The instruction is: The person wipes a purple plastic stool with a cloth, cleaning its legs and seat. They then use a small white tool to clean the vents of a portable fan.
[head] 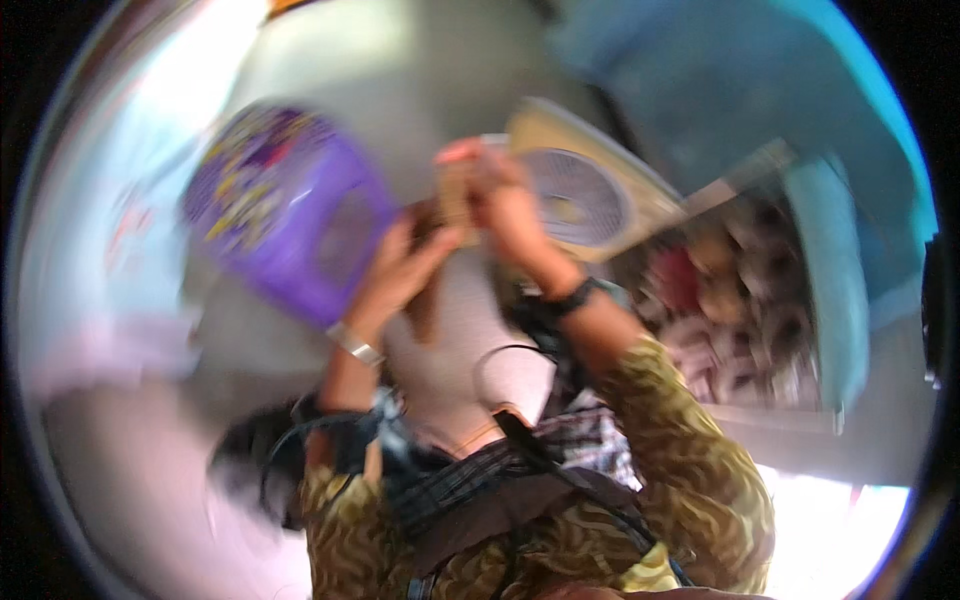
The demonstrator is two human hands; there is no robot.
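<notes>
My right hand [499,191], with a black band at the wrist, is raised before me with its fingers curled round a small tan object [453,196] that blur keeps from being named. My left hand [401,266], wearing a metal bracelet, is just below and left of that object, fingers apart; whether it touches the object cannot be told. Beside the left hand is a purple plastic stool [330,225] with a patterned top. Beyond my right hand lies a yellowish panel [652,210] with a round grey grille [576,196].
On the right, several pinkish and brown items, too blurred to name, lie beside a light blue roll or cushion [836,277]. A large blue surface [750,82] fills the upper right. A black cable [487,356] loops near my lap.
</notes>
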